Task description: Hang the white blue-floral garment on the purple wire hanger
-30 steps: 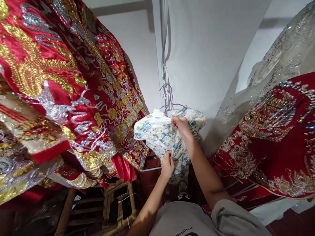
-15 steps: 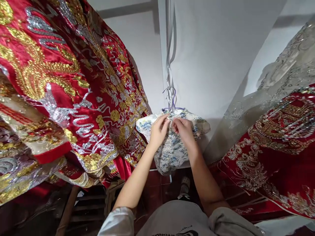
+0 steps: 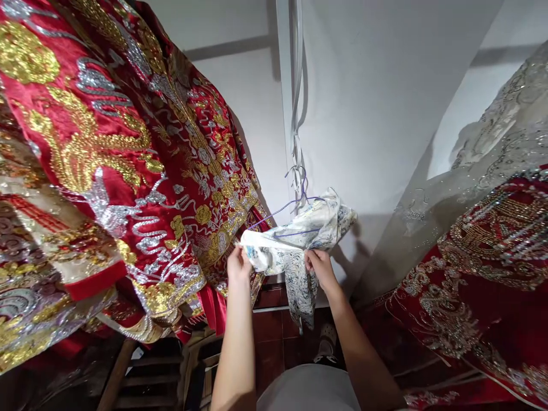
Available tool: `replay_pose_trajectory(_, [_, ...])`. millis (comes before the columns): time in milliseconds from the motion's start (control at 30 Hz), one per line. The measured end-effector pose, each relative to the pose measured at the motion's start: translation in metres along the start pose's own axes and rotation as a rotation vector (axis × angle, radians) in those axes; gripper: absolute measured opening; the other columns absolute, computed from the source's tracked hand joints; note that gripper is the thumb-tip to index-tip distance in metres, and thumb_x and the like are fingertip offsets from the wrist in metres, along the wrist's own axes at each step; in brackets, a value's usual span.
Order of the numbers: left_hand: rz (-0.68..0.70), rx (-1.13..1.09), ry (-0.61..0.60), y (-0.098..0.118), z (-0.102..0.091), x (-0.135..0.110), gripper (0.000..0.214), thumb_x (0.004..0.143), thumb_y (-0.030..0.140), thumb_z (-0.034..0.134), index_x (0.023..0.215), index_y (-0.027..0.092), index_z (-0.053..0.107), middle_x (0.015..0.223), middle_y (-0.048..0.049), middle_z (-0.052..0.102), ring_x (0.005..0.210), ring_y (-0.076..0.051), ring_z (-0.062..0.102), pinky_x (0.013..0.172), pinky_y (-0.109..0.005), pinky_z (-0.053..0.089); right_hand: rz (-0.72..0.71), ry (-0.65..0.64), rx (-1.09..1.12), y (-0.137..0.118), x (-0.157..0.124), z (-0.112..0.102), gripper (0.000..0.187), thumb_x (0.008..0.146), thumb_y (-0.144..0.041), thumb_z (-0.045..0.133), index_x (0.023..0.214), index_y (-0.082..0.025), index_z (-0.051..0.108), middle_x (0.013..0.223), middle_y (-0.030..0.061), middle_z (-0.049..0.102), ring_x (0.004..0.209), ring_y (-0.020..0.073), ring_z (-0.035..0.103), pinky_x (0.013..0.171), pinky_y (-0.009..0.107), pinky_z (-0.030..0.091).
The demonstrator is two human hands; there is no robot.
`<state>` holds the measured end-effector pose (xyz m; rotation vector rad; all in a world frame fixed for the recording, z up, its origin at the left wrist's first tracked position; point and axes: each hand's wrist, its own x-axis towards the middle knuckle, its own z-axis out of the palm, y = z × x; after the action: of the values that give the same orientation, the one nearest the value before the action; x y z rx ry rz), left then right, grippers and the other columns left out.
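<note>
A white short-sleeved top with a blue floral pattern (image 3: 299,274) hangs partly on a purple wire hanger (image 3: 280,209). The hanger's left arm is bare, while its right arm is still under the fabric. My left hand (image 3: 240,264) pinches the garment at its left end, just below the hanger's left tip. With closed fingers, my right hand (image 3: 320,267) grips the fabric near the middle, at the opened front edge. The lower part of the top dangles in folds between the two hands.
Red jackets with gold and silver embroidery (image 3: 188,171) hang close on the left. On the right are a beaded red gown (image 3: 483,285) and sheer silvery fabric (image 3: 505,137). White cables (image 3: 297,74) run down the wall (image 3: 377,85). A wooden rack (image 3: 149,371) stands at lower left.
My hands have moved apart and down from the collar. The top's left shoulder has come off the hanger, and its front is pulled open to the left.
</note>
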<state>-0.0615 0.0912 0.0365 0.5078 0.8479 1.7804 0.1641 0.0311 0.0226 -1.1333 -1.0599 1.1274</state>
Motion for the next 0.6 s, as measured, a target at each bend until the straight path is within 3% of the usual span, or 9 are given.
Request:
replay_pose_trajectory(133, [-0.201, 0.062, 0.038, -0.059, -0.019, -0.036, 0.020, 0.089, 0.013, 0.057, 0.070, 0.017, 0.054, 0.060, -0.0009, 0.058, 0.055, -0.013, 0.059, 0.059, -0.025, 0.054, 0.053, -0.108, -0.062, -0.004, -0.007, -0.020, 0.040, 0.078, -0.050, 0.062, 0.052, -0.022, 0.052, 0.044, -0.0032, 0.045, 0.043, 0.0109, 0.038, 0.047, 0.026, 0.031])
replay_pose_trajectory(200, [-0.259, 0.069, 0.043, -0.072, -0.019, -0.051, 0.018, 0.086, 0.014, 0.060, 0.070, 0.018, 0.053, 0.062, -0.0012, 0.059, 0.058, -0.014, 0.061, 0.063, -0.026, 0.055, 0.173, -0.252, -0.206, 0.004, -0.012, -0.036, 0.041, 0.078, -0.051, 0.065, 0.051, -0.021, 0.056, 0.042, -0.0023, 0.047, 0.043, 0.0110, 0.039, 0.048, 0.026, 0.033])
replay_pose_trajectory(267, [-0.283, 0.057, 0.005, -0.073, -0.013, -0.064, 0.012, 0.085, 0.016, 0.063, 0.075, 0.018, 0.057, 0.071, -0.0028, 0.064, 0.068, -0.014, 0.066, 0.072, -0.027, 0.056, 0.264, -0.308, -0.349, 0.014, -0.017, -0.049, 0.044, 0.077, -0.056, 0.067, 0.052, -0.020, 0.059, 0.045, -0.0001, 0.053, 0.045, 0.0122, 0.043, 0.050, 0.026, 0.035])
replay_pose_trajectory(367, [-0.230, 0.116, -0.292, -0.066, 0.002, -0.086, 0.009, 0.085, 0.026, 0.068, 0.084, 0.019, 0.063, 0.090, -0.0058, 0.069, 0.085, -0.017, 0.068, 0.084, -0.030, 0.054, 0.168, -0.191, -0.391, 0.023, -0.023, -0.052, 0.049, 0.078, -0.066, 0.066, 0.062, -0.019, 0.063, 0.064, 0.0037, 0.065, 0.060, 0.0166, 0.056, 0.060, 0.028, 0.043])
replay_pose_trajectory(467, [-0.070, 0.411, -0.660, -0.057, 0.020, -0.116, 0.024, 0.090, 0.041, 0.066, 0.085, 0.018, 0.066, 0.089, -0.0062, 0.068, 0.087, -0.021, 0.064, 0.086, -0.034, 0.052, 0.108, -0.191, -0.214, 0.017, -0.029, -0.039, 0.056, 0.080, -0.077, 0.057, 0.073, -0.022, 0.066, 0.079, 0.0058, 0.068, 0.083, 0.0221, 0.063, 0.073, 0.032, 0.049])
replay_pose_trajectory(533, [0.060, 0.602, -0.772, -0.050, 0.028, -0.132, 0.031, 0.094, 0.047, 0.061, 0.086, 0.018, 0.068, 0.089, -0.0070, 0.067, 0.088, -0.022, 0.063, 0.087, -0.035, 0.050, 0.187, -0.288, -0.050, 0.009, -0.036, -0.030, 0.067, 0.081, -0.087, 0.044, 0.074, -0.024, 0.066, 0.076, 0.0070, 0.066, 0.088, 0.0251, 0.064, 0.074, 0.035, 0.051])
replay_pose_trajectory(600, [0.187, 0.714, -0.800, -0.044, 0.032, -0.139, 0.032, 0.096, 0.048, 0.058, 0.089, 0.019, 0.069, 0.093, -0.0082, 0.068, 0.093, -0.024, 0.062, 0.091, -0.036, 0.048, 0.217, -0.363, 0.021, 0.001, -0.045, -0.024, 0.076, 0.079, -0.093, 0.034, 0.072, -0.024, 0.064, 0.071, 0.0079, 0.064, 0.084, 0.0273, 0.065, 0.069, 0.038, 0.052])
